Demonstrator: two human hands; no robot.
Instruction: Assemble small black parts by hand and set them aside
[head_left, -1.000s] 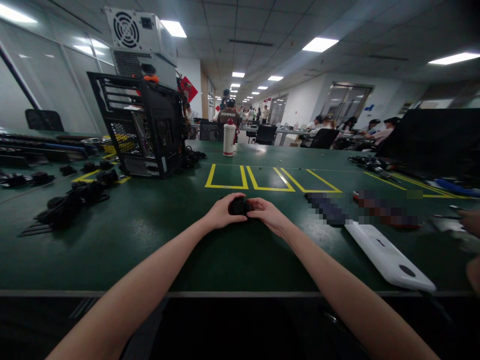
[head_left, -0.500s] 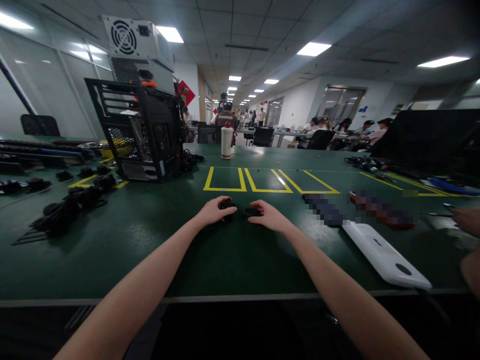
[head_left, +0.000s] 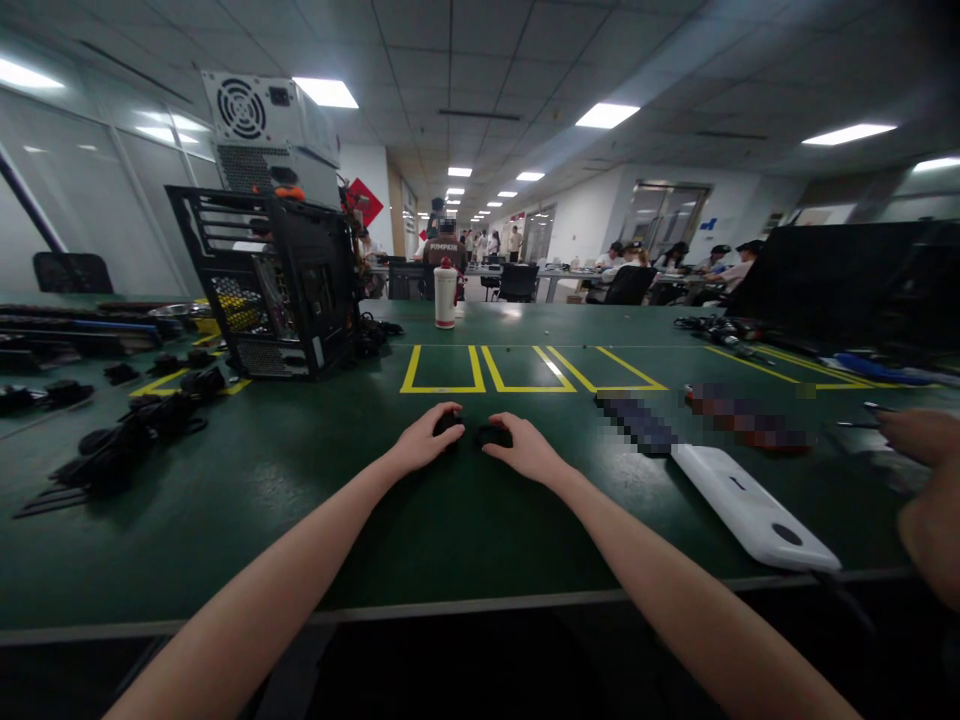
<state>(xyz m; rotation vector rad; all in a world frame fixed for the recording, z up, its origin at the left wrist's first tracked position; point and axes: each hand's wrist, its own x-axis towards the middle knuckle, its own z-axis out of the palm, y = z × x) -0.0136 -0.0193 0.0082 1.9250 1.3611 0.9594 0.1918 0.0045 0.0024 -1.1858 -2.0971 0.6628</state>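
My left hand (head_left: pixel 424 440) curls its thumb and fingers around a small dark object (head_left: pixel 448 423) just above or on the green table. Facing it, my right hand (head_left: pixel 527 448) closes on another small black object (head_left: pixel 495 436), rounded at its visible end. A narrow gap separates the two objects. Both are too dark to tell their kind, and the fingers cover parts of them. Beyond my hands, yellow tape outlines (head_left: pixel 442 389) mark the green tabletop (head_left: pixel 465 520).
An open black computer case (head_left: pixel 315 300) carries silver power supplies (head_left: pixel 262 115). Black cables (head_left: pixel 127 435) lie left. A bottle (head_left: pixel 445 297) stands behind the tape. On the right are a white elongated device (head_left: pixel 754 505), two blurred-out items and another person's hand (head_left: pixel 919 437).
The view has tilted up slightly and shifted. Both hands sit a little nearer to me, and the right object shows a rounder, thicker side. Each hand keeps its object.
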